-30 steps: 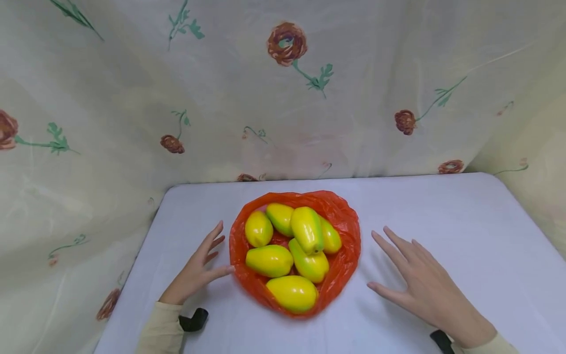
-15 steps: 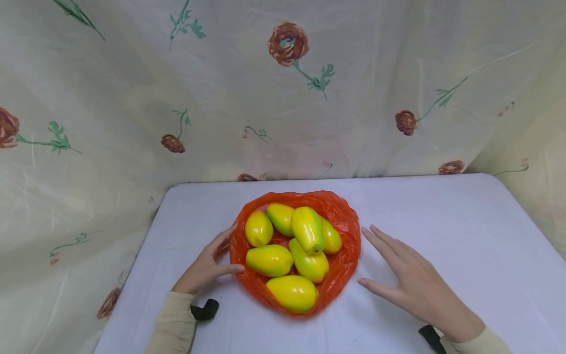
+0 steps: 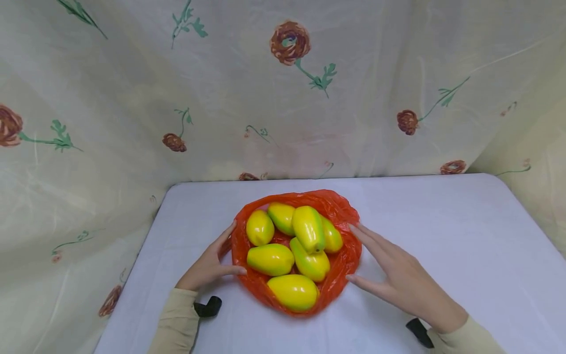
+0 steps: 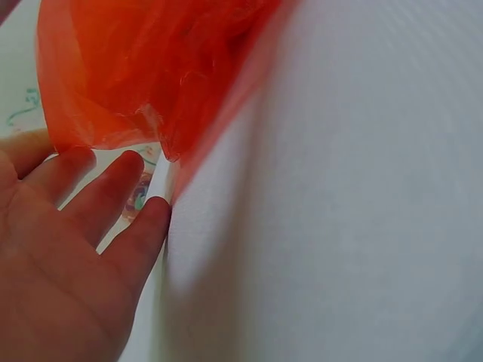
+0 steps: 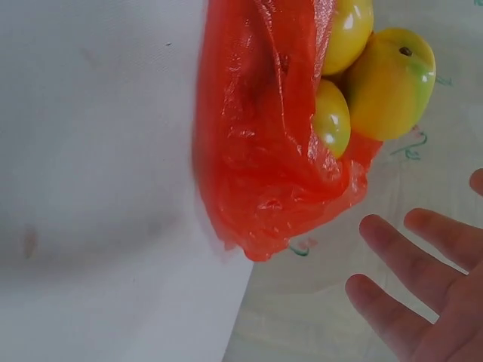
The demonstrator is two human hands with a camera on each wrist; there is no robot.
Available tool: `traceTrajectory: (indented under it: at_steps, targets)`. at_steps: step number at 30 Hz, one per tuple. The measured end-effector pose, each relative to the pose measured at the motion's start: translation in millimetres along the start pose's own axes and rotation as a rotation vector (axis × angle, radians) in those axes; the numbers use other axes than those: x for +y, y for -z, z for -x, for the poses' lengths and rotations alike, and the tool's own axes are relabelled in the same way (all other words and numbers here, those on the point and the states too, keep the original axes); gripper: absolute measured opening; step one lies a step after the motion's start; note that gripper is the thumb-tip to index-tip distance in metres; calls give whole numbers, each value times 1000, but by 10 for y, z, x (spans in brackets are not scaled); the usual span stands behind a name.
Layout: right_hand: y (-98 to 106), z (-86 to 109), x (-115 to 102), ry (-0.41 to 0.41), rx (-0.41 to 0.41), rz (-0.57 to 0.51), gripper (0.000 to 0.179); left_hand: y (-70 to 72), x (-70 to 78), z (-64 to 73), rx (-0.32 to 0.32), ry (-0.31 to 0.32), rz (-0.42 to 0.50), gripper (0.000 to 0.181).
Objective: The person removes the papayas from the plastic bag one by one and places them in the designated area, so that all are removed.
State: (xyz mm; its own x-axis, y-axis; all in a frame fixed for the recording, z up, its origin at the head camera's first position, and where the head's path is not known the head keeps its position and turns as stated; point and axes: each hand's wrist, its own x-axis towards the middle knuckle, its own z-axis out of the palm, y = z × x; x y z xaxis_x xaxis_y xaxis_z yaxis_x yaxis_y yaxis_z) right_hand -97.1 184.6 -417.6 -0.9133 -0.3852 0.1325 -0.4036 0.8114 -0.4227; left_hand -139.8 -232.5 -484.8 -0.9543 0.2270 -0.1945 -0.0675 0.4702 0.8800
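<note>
A red plastic bag (image 3: 351, 246) lies with its mouth spread wide around several glossy yellow-green fruits (image 3: 308, 228), shaped like mangoes or small papayas. One fruit rests on top of the others. My left hand (image 3: 203, 269) is at the bag's left side, fingers extended and thumb at the rim; in the left wrist view its fingertips meet the red film (image 4: 151, 83). On the other side, my right hand (image 3: 404, 278) has its fingers and thumb spread, close to the bag's right edge. The right wrist view leaves a gap between the visible fingertips and the bag (image 5: 264, 173).
The bag sits on a table with a white cloth (image 3: 442, 211). Behind and to the left and right hangs a pale curtain (image 3: 221, 88) printed with brown flowers. A black strap piece (image 3: 208, 307) is at the left wrist, another (image 3: 419, 333) at the right.
Both hands have moved inward toward the bag. My left hand has reached its left rim, and my right hand has come left to its right edge. The bag and fruits stay put.
</note>
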Motion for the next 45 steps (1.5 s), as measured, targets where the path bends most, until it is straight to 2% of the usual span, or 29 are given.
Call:
traceTrajectory:
  at_steps: [9,19,24,34,45]
  targets:
    - [4,-237,-90,-53,-27,-136,87,-6,-47,0,5,-16,13,110]
    - [-44,-628,-160,18,-30,-299,84,-4,-28,7,-3,-40,10,110]
    - [-102,-778,-192,-4,-71,-357,82,-6,-34,10,5,-24,17,110]
    - [-169,-989,-238,-33,-123,-397,82,-6,-21,23,22,-3,-4,110]
    - [-165,-1057,-282,-10,-155,-370,79,1,-22,13,3,-28,15,109]
